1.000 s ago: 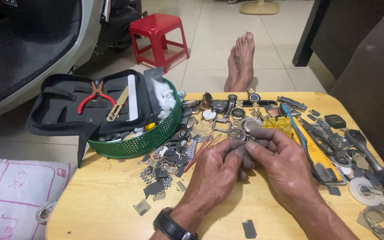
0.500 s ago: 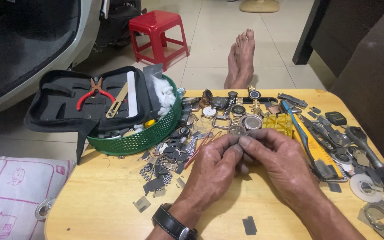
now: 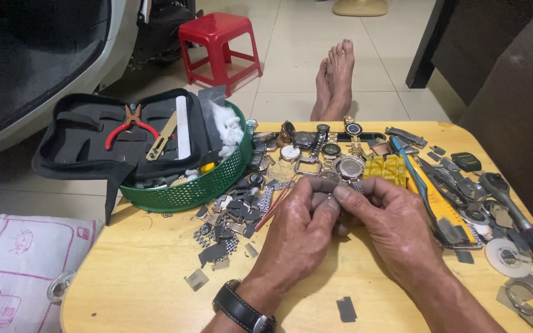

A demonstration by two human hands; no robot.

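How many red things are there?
2: a red plastic stool on the tiled floor beyond the table, and red-handled pliers lying in the open black tool case. Smaller ones may be hidden.

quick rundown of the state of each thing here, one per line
left hand: fingertips pinched on a small metal part
right hand: fingertips pinched on the same part, meeting the left
small metal part: mostly hidden between the fingertips
tool case: open, propped on the basket
red pliers: stowed in the case
green basket: upright, filled
red stool: upright on the floor
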